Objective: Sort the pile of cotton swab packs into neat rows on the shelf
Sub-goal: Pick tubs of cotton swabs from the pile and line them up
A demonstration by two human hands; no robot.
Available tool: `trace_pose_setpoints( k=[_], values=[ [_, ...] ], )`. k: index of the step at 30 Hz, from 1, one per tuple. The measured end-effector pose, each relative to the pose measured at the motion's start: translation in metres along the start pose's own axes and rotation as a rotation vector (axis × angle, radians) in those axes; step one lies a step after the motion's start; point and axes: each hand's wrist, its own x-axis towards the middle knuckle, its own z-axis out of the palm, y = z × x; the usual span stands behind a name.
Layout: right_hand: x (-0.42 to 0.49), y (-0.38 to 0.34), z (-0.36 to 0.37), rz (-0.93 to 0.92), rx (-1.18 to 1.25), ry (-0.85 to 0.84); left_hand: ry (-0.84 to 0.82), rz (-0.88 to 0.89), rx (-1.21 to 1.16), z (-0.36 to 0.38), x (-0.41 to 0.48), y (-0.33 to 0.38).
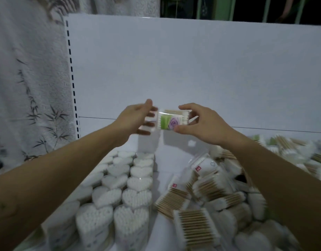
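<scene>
1 swab pack held over the shelf
The right hand pinches its right end; the left hand meets the other end, grip too blurred to judge. A slack hold could drop it onto the heart-shaped tubs, knocking their rows crooked.

You had no words, brands or numbers that could be read anywhere. The cotton swab pack held up at the far middle bore a green label with a purple rose, its print blurred. Small red tags on packs in the near right pile were too small to read.
</scene>
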Motion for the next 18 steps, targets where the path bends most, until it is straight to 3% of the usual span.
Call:
trace_pose_setpoints(
  k=[2,4,9,14,18],
  values=[
    [0.002,-0.005,0.000,0.029,-0.134,-0.015,0.015,0.284,0.338,-0.002,-0.004,-0.001],
    [0.005,-0.010,0.003,0.053,-0.264,-0.027,-0.107,0.374,0.672,-0.002,-0.004,-0.003],
    [0.012,-0.014,0.022,0.124,-0.532,-0.111,-0.280,0.253,1.047,-0.011,-0.006,-0.014],
    [0.017,-0.007,0.063,0.158,-0.688,-0.282,-0.474,0.167,1.240,-0.022,-0.016,-0.023],
    [0.022,0.003,0.098,0.123,-0.714,-0.312,-0.551,0.110,1.272,-0.022,-0.022,-0.029]
  ],
)
